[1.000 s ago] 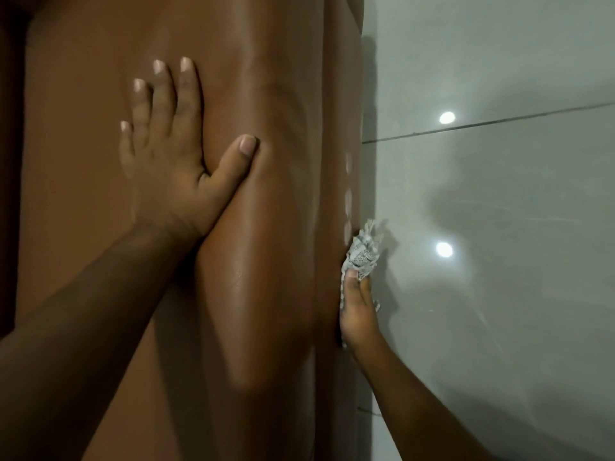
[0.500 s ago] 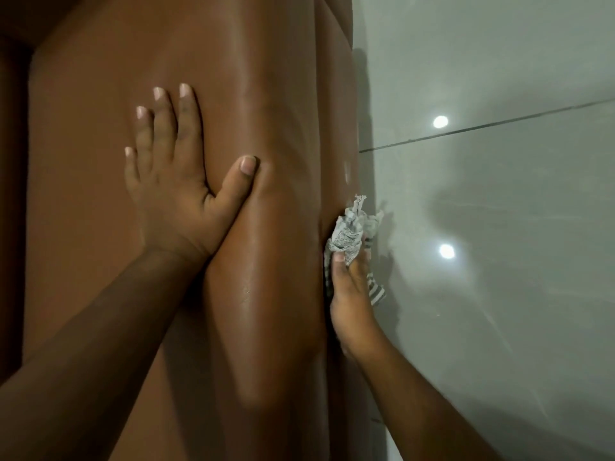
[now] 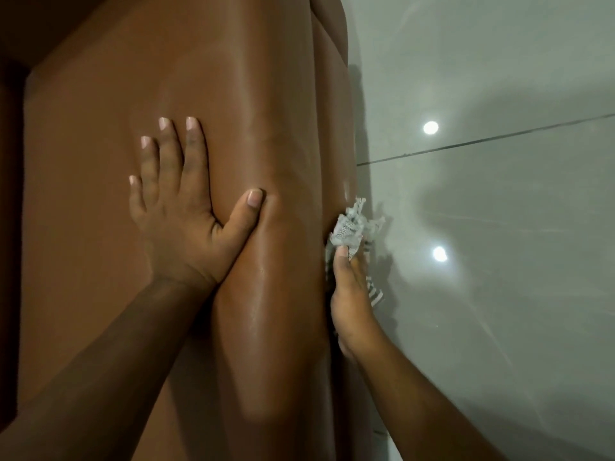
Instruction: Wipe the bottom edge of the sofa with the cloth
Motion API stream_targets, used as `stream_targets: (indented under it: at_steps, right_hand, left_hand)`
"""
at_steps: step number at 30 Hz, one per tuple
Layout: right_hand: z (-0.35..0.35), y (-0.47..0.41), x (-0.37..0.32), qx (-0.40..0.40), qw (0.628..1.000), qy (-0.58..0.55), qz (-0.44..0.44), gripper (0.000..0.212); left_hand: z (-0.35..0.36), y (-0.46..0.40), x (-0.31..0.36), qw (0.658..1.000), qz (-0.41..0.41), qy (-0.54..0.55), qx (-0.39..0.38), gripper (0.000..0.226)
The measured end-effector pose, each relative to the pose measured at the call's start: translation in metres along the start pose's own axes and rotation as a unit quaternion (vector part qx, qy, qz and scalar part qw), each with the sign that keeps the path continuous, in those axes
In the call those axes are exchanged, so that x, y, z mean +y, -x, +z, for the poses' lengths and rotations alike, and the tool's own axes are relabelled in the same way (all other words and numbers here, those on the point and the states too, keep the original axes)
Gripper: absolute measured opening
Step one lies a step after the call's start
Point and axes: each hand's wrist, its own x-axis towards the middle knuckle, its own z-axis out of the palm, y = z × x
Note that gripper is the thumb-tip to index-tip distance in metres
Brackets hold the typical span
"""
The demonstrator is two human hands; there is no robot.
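Cloth [image 3: 349, 229] bunched in right hand [image 3: 351, 294], against sofa [image 3: 283, 161] edge

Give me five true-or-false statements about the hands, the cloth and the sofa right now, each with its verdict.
1. The right hand grips a crumpled cloth. True.
2. The left hand holds the cloth. False: it lies flat on the brown sofa with fingers spread, holding nothing.
3. The cloth is pressed at the sofa's edge next to the tiled floor. True.
4. The cloth lies spread flat on the floor, away from the sofa. False: it is bunched in the hand, against the sofa.
5. The floor shows bright light reflections. True.
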Motion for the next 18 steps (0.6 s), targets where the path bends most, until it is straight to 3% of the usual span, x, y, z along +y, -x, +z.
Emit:
stream_targets:
  at_steps: [2,5,9,11,15,16,18]
  right_hand:
    - [0.005,-0.014,-0.009,0.008,1.000,0.010,-0.020,0.115]
    - [-0.001,-0.033,-0.017,0.023,0.999,0.019,-0.033,0.103]
    - [-0.022,-0.059,0.030,0.001,0.999,-0.018,0.043,0.124]
    - [-0.024,-0.055,0.051,0.006,0.997,-0.028,0.074,0.125]
    - [-0.015,-0.013,0.008,0.037,0.998,-0.038,0.034,0.070]
    - [-0.013,-0.011,0.001,0.027,0.997,-0.059,0.038,0.074]
    - [-0.006,-0.011,-0.017,-0.012,0.994,-0.094,0.054,0.106]
  left_hand:
    - [0.000,-0.001,0.000,1.000,-0.001,-0.002,-0.003,0.102]
    - [0.000,-0.003,0.000,1.000,0.001,-0.004,-0.004,0.102]
    - [0.001,-0.001,0.000,1.000,0.000,-0.001,0.003,0.103]
    - [0.003,-0.002,0.001,1.000,0.000,-0.001,0.007,0.103]
    - [0.004,-0.002,0.001,1.000,0.000,0.004,0.003,0.103]
    - [0.003,-0.001,0.001,1.000,-0.001,0.005,0.001,0.103]
    - [0.003,-0.002,0.000,1.000,-0.001,0.000,-0.001,0.103]
